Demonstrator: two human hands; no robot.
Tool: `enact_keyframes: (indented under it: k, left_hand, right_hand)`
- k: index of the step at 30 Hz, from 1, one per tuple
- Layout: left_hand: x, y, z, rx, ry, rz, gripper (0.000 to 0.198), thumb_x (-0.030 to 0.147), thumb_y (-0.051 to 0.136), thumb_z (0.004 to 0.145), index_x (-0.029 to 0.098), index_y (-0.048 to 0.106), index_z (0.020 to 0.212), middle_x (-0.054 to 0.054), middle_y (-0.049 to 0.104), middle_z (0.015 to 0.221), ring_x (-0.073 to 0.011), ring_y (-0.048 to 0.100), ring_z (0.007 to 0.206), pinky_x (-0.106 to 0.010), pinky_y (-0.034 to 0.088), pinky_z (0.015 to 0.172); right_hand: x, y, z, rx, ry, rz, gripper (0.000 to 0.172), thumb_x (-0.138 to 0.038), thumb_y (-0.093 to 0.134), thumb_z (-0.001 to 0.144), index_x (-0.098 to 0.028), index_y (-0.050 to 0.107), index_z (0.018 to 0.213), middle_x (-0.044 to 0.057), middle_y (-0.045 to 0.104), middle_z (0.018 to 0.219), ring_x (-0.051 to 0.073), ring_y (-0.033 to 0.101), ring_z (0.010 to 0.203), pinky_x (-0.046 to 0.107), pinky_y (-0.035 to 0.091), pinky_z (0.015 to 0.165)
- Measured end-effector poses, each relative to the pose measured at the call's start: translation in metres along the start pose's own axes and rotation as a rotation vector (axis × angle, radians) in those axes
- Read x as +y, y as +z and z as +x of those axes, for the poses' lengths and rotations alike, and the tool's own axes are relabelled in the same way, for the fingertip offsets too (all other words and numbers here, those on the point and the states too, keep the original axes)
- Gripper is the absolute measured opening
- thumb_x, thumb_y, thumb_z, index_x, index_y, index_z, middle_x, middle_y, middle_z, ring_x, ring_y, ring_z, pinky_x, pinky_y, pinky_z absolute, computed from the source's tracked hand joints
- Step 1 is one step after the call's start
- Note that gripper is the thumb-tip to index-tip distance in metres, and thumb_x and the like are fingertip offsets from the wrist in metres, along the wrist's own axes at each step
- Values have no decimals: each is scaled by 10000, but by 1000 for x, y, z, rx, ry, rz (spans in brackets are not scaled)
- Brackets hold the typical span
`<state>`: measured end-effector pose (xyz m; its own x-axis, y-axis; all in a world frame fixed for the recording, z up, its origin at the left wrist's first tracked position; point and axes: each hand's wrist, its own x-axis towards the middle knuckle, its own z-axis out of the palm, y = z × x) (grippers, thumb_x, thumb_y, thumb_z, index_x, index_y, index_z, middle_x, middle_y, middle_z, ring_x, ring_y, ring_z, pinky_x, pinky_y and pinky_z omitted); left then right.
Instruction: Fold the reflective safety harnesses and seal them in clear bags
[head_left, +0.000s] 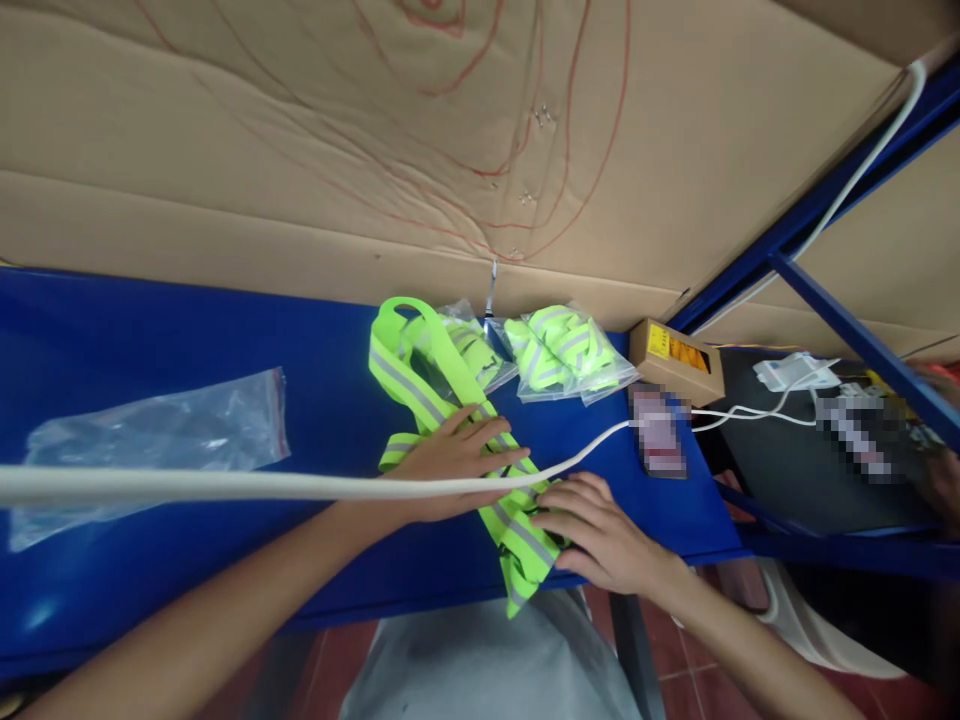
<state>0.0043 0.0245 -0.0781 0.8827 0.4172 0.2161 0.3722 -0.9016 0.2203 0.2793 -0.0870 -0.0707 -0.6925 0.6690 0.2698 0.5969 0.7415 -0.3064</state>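
Observation:
A neon-yellow reflective strap vest (420, 380) lies stretched across the blue table (150, 320), its lower end hanging over the front edge. My left hand (457, 455) lies flat on the middle of the straps, fingers spread and pressing down. My right hand (592, 530) rests on the lower end of the straps near the table's front edge, fingers curled onto the fabric. A white cable (225, 487) runs across the view just above my left wrist.
An empty clear plastic bag (157, 435) lies at the left. Two bagged yellow vests (566, 352) sit at the back beside a small cardboard box (677, 361). A phone (658, 433) lies near the right edge. Cardboard sheets (300, 150) stand behind the table.

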Motion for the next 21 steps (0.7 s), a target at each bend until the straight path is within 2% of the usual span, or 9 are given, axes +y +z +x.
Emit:
enact_keyframes:
  k: [2,5,8,13,15,18,21]
  left_hand:
    - [0,1,0,12,-2,1,463,438,493,1027,280,543,1459,-133,553,1433,-308,485,1361,-548,240,1225]
    - [-2,5,-1,35,10,16,466,459,499,1019,300,552,1454,-130,568,1398,-305,513,1327,-549,252,1217]
    - [-4,8,-2,38,3,18,465,462,486,1024,310,545,1460,-121,566,1405,-304,505,1342,-547,247,1219]
    - [-5,7,-5,3,-7,21,475,469,463,1034,328,513,1485,-115,543,1442,-301,464,1388,-548,227,1229]
    - [-4,7,-5,-18,-10,21,478,470,457,1038,336,498,1495,-111,529,1455,-299,447,1404,-552,216,1234]
    - [-4,6,-5,-34,-26,17,471,458,455,1042,347,490,1498,-99,516,1460,-295,441,1404,-554,207,1238]
    - [-5,6,-4,-37,-25,15,470,449,460,1042,345,491,1500,-100,503,1469,-296,430,1408,-554,207,1240]
  right_hand:
    - [21,-16,-18,65,178,-121,488,-511,305,1090,-220,567,1380,111,647,1310,251,547,1255,456,337,1095]
    - [58,-39,-45,205,526,-416,436,-413,374,1086,-208,554,1427,143,605,1377,312,525,1272,472,387,1027]
    - [81,-48,-67,229,664,-603,429,-387,378,1078,-185,620,1368,158,576,1418,352,522,1267,491,419,1001]
    - [85,-39,-85,246,681,-637,381,-357,422,1065,-237,689,1309,129,586,1408,345,541,1254,496,438,1004]
    - [81,-35,-88,249,684,-611,382,-357,429,1063,-244,670,1337,131,561,1444,353,537,1270,513,435,1013]
    - [65,-32,-91,320,650,-522,475,-353,404,1068,-211,493,1513,180,478,1522,372,490,1349,544,418,1041]
    - [30,-23,-95,357,471,-358,547,-391,392,1070,-203,366,1584,183,485,1517,335,467,1394,513,408,1079]
